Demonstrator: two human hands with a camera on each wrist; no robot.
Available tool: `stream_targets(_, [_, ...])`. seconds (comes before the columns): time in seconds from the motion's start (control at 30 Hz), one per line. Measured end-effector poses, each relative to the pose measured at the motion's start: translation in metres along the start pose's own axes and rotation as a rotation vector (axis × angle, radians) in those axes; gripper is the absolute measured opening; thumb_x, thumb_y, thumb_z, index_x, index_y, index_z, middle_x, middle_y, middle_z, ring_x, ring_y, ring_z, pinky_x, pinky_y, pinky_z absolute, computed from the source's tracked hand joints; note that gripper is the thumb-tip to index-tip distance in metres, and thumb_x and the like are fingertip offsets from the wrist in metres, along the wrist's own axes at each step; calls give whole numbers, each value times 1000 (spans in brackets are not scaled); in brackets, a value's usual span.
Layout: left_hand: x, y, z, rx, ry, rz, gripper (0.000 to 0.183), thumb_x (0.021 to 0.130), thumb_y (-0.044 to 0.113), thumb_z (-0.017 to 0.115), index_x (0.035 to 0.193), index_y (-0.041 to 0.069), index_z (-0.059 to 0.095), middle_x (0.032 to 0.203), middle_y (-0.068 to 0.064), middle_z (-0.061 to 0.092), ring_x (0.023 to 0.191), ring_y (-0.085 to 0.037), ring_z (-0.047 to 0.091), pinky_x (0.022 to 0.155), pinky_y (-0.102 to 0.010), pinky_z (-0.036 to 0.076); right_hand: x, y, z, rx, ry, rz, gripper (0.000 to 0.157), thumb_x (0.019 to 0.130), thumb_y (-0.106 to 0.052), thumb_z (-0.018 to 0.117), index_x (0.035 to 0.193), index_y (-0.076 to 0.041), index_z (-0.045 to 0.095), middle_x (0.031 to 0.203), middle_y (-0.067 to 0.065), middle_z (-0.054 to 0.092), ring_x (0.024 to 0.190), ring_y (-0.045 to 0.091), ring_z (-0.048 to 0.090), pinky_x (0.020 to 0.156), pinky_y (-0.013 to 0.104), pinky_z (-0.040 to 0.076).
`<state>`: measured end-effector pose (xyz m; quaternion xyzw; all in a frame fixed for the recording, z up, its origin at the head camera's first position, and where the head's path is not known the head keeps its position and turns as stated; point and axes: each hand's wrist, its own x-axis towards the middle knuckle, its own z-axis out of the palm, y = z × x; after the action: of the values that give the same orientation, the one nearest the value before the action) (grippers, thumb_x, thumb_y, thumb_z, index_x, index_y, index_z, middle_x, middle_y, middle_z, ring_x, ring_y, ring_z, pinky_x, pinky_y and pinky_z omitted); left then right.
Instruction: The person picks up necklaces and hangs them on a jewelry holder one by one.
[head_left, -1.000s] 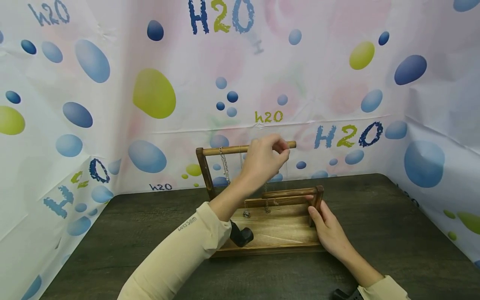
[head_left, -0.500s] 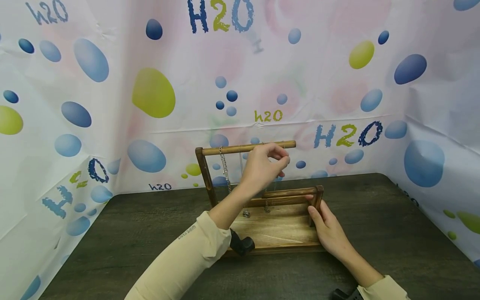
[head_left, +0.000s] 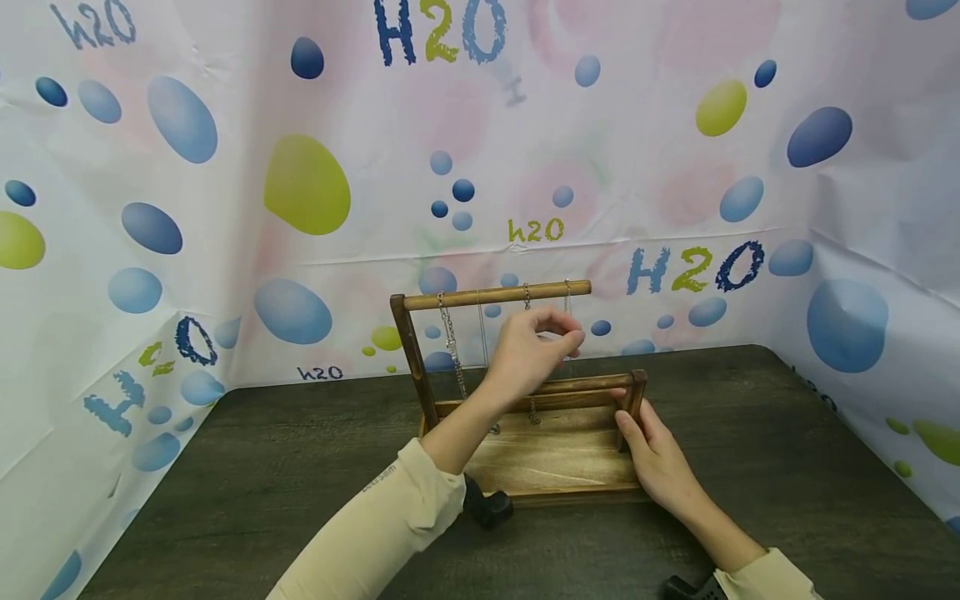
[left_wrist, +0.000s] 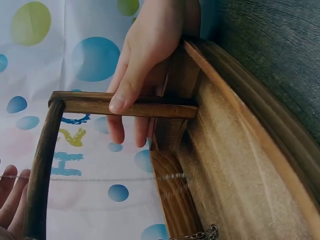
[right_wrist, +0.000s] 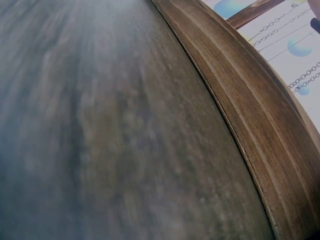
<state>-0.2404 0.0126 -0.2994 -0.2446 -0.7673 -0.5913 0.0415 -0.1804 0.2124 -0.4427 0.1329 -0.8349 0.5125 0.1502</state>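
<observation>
A wooden jewelry stand [head_left: 555, 454] has a tray base, a tall bar and a lower bar. Thin chain necklaces hang from the tall bar, among them a thick silver one [head_left: 450, 337] at the left. My left hand [head_left: 525, 350] is just below the bar's right part, thumb and forefinger together at a fine necklace [head_left: 567, 300]. In the left wrist view this fine necklace [left_wrist: 110, 180] runs from the fingers past the bar toward the tray. My right hand [head_left: 660, 458] grips the lower bar's end post [left_wrist: 145, 109], thumb on one side, fingers behind.
The stand rests on a dark wood-grain table [head_left: 300, 492]. Behind and beside the table hangs a white backdrop [head_left: 660, 167] with blue and green ovals and lettering. In the right wrist view, the base's side [right_wrist: 240, 90] lies along the tabletop.
My left hand has come down from the bar to below it, uncovering the bar's right part and the necklaces looped there. My right hand stays on the post.
</observation>
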Motion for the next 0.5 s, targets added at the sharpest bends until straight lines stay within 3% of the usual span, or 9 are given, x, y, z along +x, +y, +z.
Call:
stream_targets(0.2, [-3,-6,1,-4,-14,-8,4,94,11,72,94,8,74,90,0,70,67,-17,68,63,-34,59,0,0,0,3,3,-4,38,110,-21,42,147,-14,46,150,16,46,136,35,42,98,17,35])
stream_targets(0.43, [-7,-14,0,-17,-27,-23,5,93,12,74,95,8,75,96,1,71,78,-14,70,67,-33,59,1,-1,0,1,0,5,38,110,-21,42,147,-13,46,150,17,46,137,36,41,102,46,39])
stream_targets(0.5, [-8,-16,0,-11,-27,-25,7,92,13,74,96,7,75,97,1,71,83,-14,70,69,-30,58,1,-1,0,1,-1,6,38,111,-21,41,148,-13,46,150,17,46,137,36,41,101,47,39])
